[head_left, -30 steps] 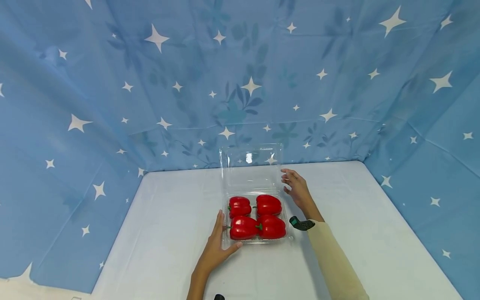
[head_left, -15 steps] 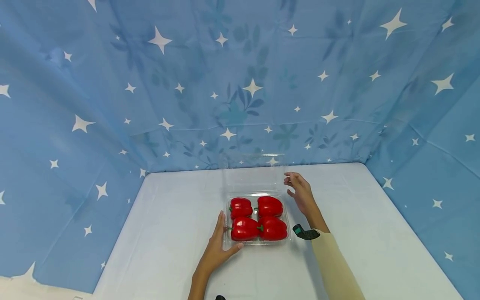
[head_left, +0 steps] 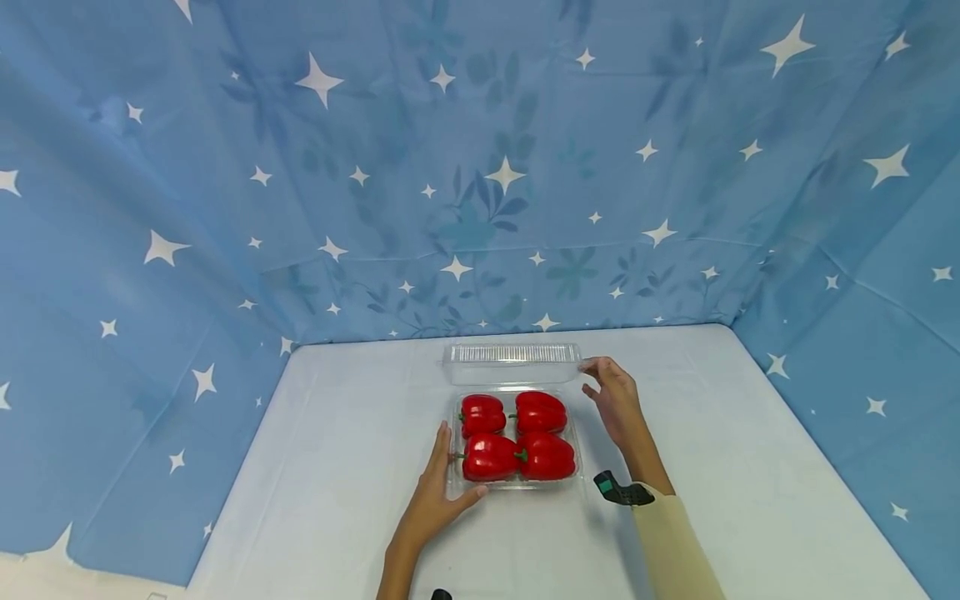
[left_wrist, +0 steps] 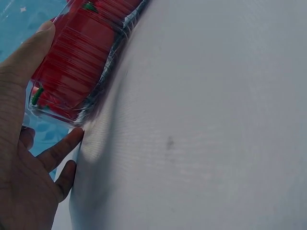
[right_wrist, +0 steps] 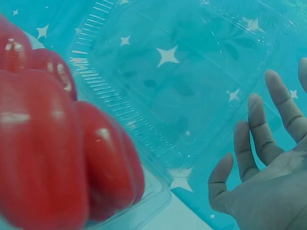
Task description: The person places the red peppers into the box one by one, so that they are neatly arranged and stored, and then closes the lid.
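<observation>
A clear plastic clamshell box (head_left: 517, 486) holds several red bell peppers (head_left: 489, 457) with green stems. Its hinged lid (head_left: 513, 367) stands raised along the far side, seen nearly edge-on in the head view. My left hand (head_left: 432, 492) rests along the box's left side, thumb at the near-left corner; the left wrist view shows its thumb (left_wrist: 36, 45) against the plastic and other fingers by the corner. By the lid's right end is my right hand (head_left: 613, 398), fingertips at its edge; in the right wrist view these fingers (right_wrist: 261, 127) are loosely bent.
The box stands on a white-covered table (head_left: 352, 417). A blue curtain (head_left: 420, 167) with white stars hangs behind it and at both sides. A dark wrist device (head_left: 624, 490) sits at the right sleeve's cuff.
The lid has swung down from upright, its upper edge lower in the head view. My right hand has moved nearer the body with it, while the left hand keeps its place on the box.
</observation>
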Available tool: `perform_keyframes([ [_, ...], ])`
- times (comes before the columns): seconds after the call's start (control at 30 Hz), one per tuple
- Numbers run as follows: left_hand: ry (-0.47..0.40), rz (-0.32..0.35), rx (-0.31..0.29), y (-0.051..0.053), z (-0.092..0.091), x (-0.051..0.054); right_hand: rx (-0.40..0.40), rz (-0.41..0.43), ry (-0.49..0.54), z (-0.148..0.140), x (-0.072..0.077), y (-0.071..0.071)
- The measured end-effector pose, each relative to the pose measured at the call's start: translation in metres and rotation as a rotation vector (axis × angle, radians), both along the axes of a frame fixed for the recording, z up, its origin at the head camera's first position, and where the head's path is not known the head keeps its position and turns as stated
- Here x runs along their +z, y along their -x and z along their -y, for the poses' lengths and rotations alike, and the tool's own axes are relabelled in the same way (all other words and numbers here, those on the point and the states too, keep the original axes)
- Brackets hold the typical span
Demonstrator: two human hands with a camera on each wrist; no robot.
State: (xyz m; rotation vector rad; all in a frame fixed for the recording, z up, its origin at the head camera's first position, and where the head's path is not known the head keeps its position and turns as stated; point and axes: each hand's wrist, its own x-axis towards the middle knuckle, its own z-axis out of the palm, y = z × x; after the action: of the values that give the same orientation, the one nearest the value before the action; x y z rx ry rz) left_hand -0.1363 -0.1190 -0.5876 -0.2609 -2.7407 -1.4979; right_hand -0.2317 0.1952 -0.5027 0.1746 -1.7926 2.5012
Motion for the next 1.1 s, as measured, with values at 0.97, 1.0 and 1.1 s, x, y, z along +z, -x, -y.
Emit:
perform_keyframes([
  [0.97, -0.335, -0.069, 0.003, -0.001, 0.026, 0.005, -0.167, -0.062, -0.387, 0.0, -0.073, -0.057],
  [1.0, -0.335, -0.087, 0.004, -0.002, 0.025, 0.004, -0.167, -0.076, -0.394, 0.0, -0.075, -0.057],
  [1.1, -0.324, -0.119, 0.015, -0.005, 0.023, 0.001, -0.154, -0.127, -0.412, -0.002, -0.079, -0.059],
])
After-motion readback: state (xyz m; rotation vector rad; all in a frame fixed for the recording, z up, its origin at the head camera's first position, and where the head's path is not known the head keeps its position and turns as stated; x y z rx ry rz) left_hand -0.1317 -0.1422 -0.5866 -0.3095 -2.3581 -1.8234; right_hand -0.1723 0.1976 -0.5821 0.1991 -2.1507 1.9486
